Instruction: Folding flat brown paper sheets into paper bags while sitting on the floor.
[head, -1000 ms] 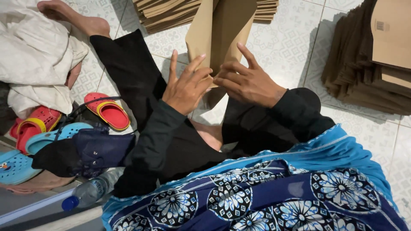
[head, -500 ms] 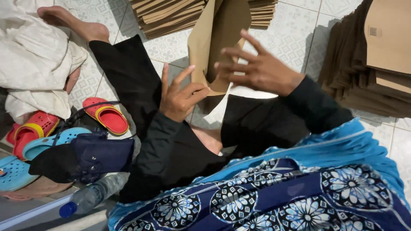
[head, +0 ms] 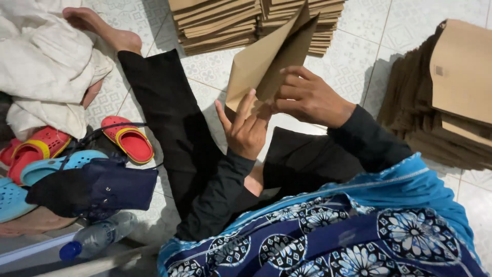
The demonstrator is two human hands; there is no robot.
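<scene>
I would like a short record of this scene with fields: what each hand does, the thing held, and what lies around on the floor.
left hand: left hand open, fingers spread, touching the lower edge of the brown paper piece
right hand: right hand grips the same piece at its fold
piece state: folded, partly opened, lifted above the tiled floor
ahead: stacks of brown paper
right side: another brown stack
left side: red sandals, blue sandal, plastic bottle
</scene>
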